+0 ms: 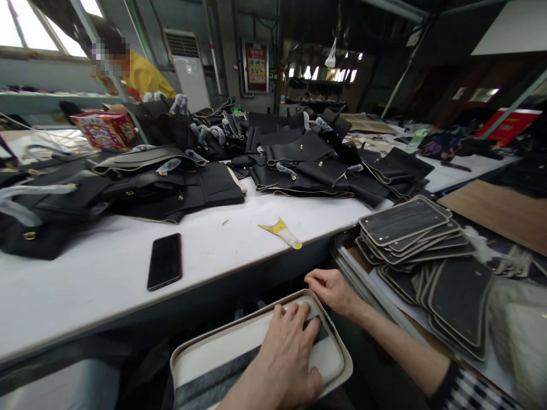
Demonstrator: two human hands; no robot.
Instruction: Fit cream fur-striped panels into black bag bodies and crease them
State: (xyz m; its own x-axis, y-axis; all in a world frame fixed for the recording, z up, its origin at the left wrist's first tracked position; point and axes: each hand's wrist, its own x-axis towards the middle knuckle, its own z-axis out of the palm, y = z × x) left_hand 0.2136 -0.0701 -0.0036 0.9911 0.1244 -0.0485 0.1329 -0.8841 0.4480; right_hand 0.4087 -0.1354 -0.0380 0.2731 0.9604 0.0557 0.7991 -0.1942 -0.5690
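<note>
In front of me, low in the head view, is a rounded rectangular cream piece with a raised rim and a dark strip across it, like a bag bottom turned inside out. My left hand lies on its inner face with the fingers spread, pressing down. Just beyond the far right corner is my right hand, its fingers curled closed against the rim. Whatever sits between those fingertips is hidden. Below the rim, the rest of the piece falls into shadow.
Black bags are heaped along the white table. A phone and a yellow-tipped scrap lie nearer me. Stacked dark panels stand at the right. A person in a yellow top is at the back left.
</note>
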